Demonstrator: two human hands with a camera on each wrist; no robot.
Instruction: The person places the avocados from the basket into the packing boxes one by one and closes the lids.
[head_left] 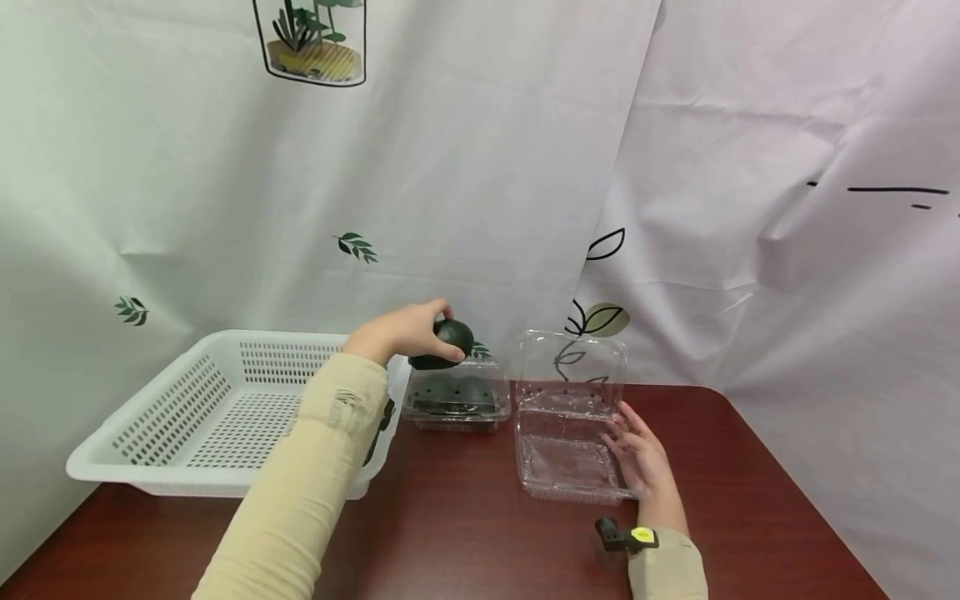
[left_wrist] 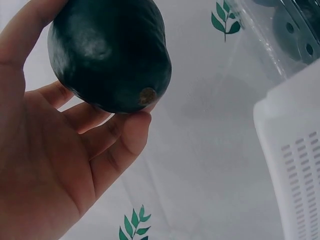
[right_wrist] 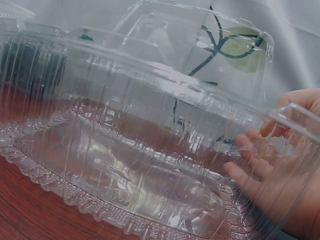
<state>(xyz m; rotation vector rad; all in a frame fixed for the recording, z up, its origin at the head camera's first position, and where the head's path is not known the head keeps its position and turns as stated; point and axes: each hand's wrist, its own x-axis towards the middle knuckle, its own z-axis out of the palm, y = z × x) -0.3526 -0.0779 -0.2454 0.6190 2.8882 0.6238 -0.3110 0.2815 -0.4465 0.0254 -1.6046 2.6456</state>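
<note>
My left hand point(head_left: 412, 332) grips a dark green avocado point(head_left: 454, 335) above the table, between the basket and the back cloth. In the left wrist view the avocado point(left_wrist: 110, 55) is glossy, with a small brown stem scar near the fingertips. A clear plastic clamshell box point(head_left: 567, 479) stands on the table with its lid raised, and no fruit shows inside it. My right hand point(head_left: 647, 467) is at this box's right side, fingers loosely bent against the wall. In the right wrist view the right hand point(right_wrist: 287, 185) shows partly through the clear plastic.
A white perforated basket point(head_left: 217, 477) stands at the left, with dark pieces along its right inner side, partly behind my sleeve. Behind the avocado sits a closed clamshell point(head_left: 457, 408) holding dark green fruit. A white printed cloth point(head_left: 480, 167) hangs behind the red-brown table point(head_left: 450, 533).
</note>
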